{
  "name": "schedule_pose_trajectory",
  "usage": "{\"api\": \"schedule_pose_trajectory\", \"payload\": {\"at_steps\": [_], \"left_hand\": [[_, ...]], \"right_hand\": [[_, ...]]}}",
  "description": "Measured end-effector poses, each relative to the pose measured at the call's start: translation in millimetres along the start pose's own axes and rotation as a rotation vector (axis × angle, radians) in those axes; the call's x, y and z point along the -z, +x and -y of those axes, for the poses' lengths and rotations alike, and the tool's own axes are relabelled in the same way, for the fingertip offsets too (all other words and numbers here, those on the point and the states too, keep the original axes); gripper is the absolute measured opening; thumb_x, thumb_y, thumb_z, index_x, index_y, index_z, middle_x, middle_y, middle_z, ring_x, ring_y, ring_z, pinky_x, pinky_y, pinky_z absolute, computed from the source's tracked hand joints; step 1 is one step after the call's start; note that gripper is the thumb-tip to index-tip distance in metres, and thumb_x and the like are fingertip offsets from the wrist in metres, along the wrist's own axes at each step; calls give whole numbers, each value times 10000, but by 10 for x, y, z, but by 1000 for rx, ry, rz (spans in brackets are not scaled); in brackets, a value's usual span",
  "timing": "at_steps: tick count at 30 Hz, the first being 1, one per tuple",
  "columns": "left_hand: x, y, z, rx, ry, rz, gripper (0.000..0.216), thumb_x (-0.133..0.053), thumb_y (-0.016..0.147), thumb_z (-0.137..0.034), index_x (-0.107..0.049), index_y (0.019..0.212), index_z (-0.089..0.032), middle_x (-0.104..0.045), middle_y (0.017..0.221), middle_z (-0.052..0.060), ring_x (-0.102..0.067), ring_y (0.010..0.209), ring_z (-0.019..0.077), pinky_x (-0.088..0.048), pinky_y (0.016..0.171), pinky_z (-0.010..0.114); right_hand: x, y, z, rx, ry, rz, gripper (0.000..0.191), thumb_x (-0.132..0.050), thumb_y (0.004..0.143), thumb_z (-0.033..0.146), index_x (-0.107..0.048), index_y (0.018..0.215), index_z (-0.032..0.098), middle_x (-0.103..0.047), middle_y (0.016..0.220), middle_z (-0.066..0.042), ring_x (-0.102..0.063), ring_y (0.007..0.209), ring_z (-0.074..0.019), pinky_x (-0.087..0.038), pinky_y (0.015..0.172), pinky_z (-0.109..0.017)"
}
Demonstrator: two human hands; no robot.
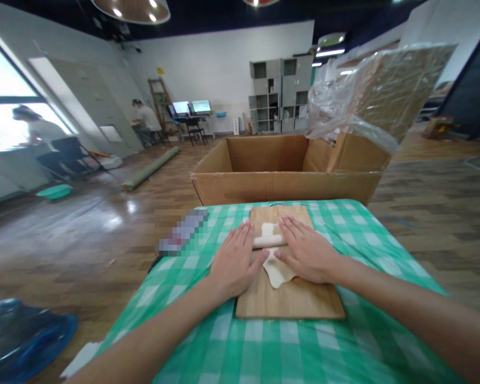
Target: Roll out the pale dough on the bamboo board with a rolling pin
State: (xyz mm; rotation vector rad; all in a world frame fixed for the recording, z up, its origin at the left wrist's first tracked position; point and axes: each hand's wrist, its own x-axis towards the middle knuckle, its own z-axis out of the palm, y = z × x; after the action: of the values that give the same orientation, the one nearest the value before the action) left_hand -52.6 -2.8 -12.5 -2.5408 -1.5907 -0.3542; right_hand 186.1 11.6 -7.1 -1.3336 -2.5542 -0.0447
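A wooden cutting board (292, 301) lies on a table with a green and white checked cloth (344, 341). A flattened piece of pale dough (278, 272) rests on the board. Across the dough lies a light rolling pin (269, 241). My left hand (236, 261) presses flat on the pin's left end, fingers stretched out. My right hand (306, 248) presses flat on its right end, fingers also extended. Most of the pin is hidden under both palms.
A large open cardboard box (280, 184) stands just beyond the table. A plastic-wrapped bundle (380, 96) sits at its right. A blue plastic bag (20, 336) lies on the floor at the left. Two people sit at desks far left. A rolled mat (152, 168) lies on the floor.
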Motion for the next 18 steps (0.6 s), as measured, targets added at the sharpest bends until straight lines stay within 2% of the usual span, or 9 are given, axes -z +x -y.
{"api": "schedule_pose_trajectory", "payload": {"at_steps": [3, 5, 9, 12, 18], "left_hand": [[-36, 265, 92, 60, -7, 49, 730, -194, 1063, -590, -379, 1582, -112, -423, 1626, 174, -357, 1538, 298, -290, 1253, 493], [-64, 448, 158, 101, 0, 73, 737, -150, 1066, -584, -355, 1591, -108, -434, 1618, 181, -387, 1521, 310, -317, 1233, 496], [-132, 760, 300, 141, 13, 100, 761, -70, 1068, -559, -316, 1593, -67, -403, 1627, 217, -411, 1502, 342, -332, 1208, 511], [-194, 952, 411, 142, 7, 121, 780, -34, 1060, -576, -342, 1580, -84, -374, 1643, 219, -411, 1498, 356, -333, 1194, 531], [-290, 1262, 593, 220, -66, 150, 852, -89, 1041, -653, -241, 1614, -42, -373, 1627, 267, -396, 1505, 368, -348, 1169, 516]], "right_hand": [[19, 286, -119, -20, 19, 42, 848, -197, 1043, 669, -418, 1566, 38, -348, 1652, -213, -273, 1561, -322, -260, 1266, -494], [11, 487, -212, -29, 22, 61, 832, -160, 1048, 668, -485, 1528, 71, -387, 1639, -198, -296, 1553, -317, -263, 1261, -489], [-84, 815, -396, -84, 2, 96, 815, -134, 1031, 711, -573, 1475, 187, -425, 1631, -147, -303, 1545, -362, -276, 1228, -564], [-193, 995, -532, -110, -6, 92, 869, -127, 999, 769, -521, 1528, 203, -379, 1656, -144, -242, 1562, -387, -257, 1224, -594], [-311, 1222, -737, -118, 3, 78, 874, -164, 989, 784, -425, 1589, 204, -380, 1659, -128, -228, 1565, -393, -217, 1239, -602]]}}
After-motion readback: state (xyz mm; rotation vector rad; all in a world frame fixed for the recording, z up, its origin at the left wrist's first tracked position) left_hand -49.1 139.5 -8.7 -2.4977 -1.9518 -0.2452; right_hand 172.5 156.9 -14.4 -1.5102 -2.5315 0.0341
